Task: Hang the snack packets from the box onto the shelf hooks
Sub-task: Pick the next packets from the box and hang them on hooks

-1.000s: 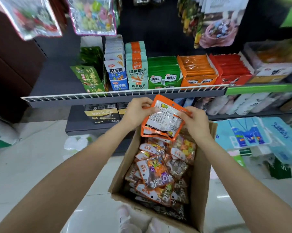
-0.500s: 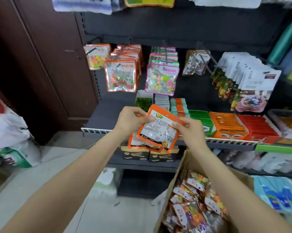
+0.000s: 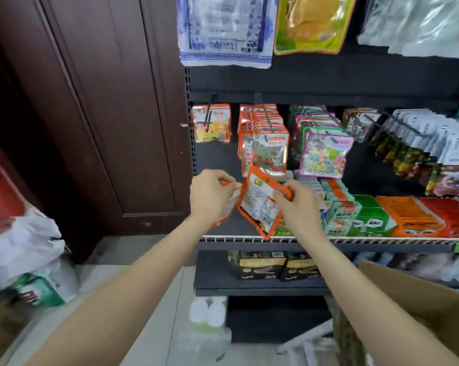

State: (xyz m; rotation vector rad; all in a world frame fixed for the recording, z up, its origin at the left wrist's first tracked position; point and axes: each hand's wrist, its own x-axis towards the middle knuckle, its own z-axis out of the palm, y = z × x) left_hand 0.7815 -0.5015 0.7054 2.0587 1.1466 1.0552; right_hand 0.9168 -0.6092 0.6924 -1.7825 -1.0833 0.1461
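Both hands are up in front of the shelf with orange snack packets. The right hand [image 3: 298, 204] pinches the top right edge of an orange packet [image 3: 261, 203], thumb and fingers pressed onto the orange border. That packet is back side toward the camera, white label panel showing, and it's tilted: the long axis runs from the upper left corner down to the lower right corner, which hangs right over the white wire rail [image 3: 381, 240] at the shelf edge. The top edge points up toward the hanging rows.

The left hand [image 3: 211, 196] is curled round a second orange packet [image 3: 224, 207], mostly hidden behind the hand, so I can't say which way it's facing.

Just above the hands, the red-orange packets [image 3: 265, 149] hang on a hook [image 3: 268, 120], packed full. To the left, another hook [image 3: 208, 116] carries only a few orange packets [image 3: 212, 125]. The cardboard box [image 3: 418, 307] sits at the lower right, well below the hands.
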